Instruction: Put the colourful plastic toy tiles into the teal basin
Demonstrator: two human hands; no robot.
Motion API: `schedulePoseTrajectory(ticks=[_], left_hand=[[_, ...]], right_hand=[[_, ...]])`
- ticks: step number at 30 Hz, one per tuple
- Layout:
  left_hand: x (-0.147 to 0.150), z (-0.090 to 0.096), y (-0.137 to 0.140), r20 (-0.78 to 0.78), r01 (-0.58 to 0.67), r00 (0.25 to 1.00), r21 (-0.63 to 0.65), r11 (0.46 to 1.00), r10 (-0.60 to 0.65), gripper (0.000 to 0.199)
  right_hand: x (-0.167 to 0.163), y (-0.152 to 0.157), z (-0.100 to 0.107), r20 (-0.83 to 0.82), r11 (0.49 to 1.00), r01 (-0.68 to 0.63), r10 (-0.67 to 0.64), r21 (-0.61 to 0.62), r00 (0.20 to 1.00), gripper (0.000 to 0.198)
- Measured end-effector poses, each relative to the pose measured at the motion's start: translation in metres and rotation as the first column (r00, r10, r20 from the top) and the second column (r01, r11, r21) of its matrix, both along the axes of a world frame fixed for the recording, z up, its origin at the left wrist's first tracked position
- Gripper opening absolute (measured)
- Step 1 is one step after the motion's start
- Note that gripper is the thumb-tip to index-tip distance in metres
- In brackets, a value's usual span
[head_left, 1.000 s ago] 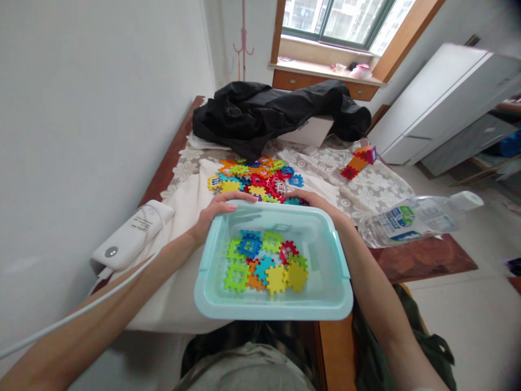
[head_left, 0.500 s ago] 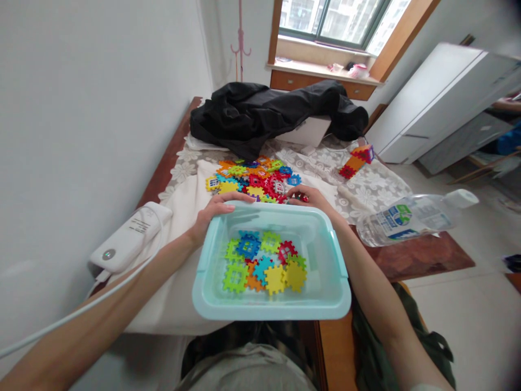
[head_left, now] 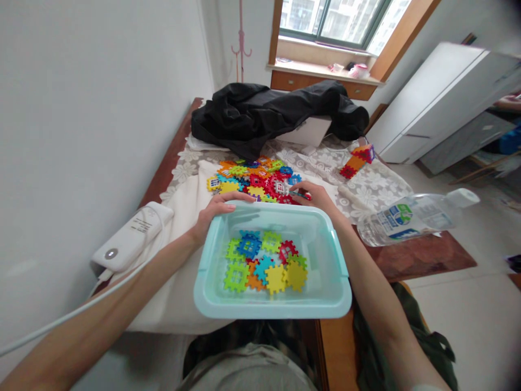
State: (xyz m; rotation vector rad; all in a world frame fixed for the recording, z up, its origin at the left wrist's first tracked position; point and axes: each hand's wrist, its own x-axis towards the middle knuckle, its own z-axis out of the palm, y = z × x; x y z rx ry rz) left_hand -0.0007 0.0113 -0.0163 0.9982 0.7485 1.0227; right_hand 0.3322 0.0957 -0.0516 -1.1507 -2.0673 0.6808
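- Resting at the bench's near edge, the pale turquoise rectangular plastic tub (head_left: 272,304) holds a loose layer of bright toothed plastic tiles (head_left: 264,260).
- The left hand (head_left: 217,209) curls over the tub's far rim.
- The right hand (head_left: 315,196) pinches one tile from the colourful tile pile (head_left: 254,179); its fingertips partly hide that tile.

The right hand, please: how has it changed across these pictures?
The right hand left the far rim of the bin and reached forward into the loose tiles, fingers now pinching one. The left hand stays on the rim; the tiles in the bin lie unchanged.
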Motion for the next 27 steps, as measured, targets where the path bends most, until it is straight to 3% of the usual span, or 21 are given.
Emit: schedulePoseTrajectory(ticks=[7,12,15,18,20,24,27], left_hand=[[0.0,-0.001,0.0,0.0,0.008,1.0,-0.019,1.0,-0.008,0.039],[-0.001,-0.002,0.001,-0.008,0.006,1.0,-0.009,1.0,-0.007,0.04],[-0.001,-0.001,0.0,-0.011,0.001,1.0,-0.016,1.0,-0.001,0.039],[0.0,0.002,0.0,-0.021,-0.018,1.0,0.001,1.0,0.018,0.038],[0.001,0.003,0.0,-0.03,-0.028,0.999,0.022,0.999,0.029,0.037],[0.001,0.005,0.0,-0.058,-0.037,0.997,0.076,0.996,0.042,0.037],[0.001,0.007,0.0,-0.076,-0.055,0.995,0.094,0.994,0.062,0.035]], right_hand=[[0.012,0.01,-0.008,-0.038,0.964,0.228,-0.225,0.134,0.974,0.02],[0.019,0.013,-0.008,-0.052,0.941,0.324,-0.32,0.101,0.946,0.022],[0.016,0.011,-0.001,-0.249,0.944,0.33,-0.312,0.03,0.917,0.028],[0.01,0.003,0.012,-0.502,0.964,0.262,-0.245,-0.038,0.829,0.036],[0.006,-0.006,0.021,-0.579,0.976,0.206,-0.206,-0.068,0.789,0.042],[-0.001,-0.026,0.029,-0.586,0.99,-0.007,-0.077,-0.14,0.807,0.058],[-0.005,-0.03,0.026,-0.539,0.964,-0.2,0.077,-0.174,0.839,0.063]])
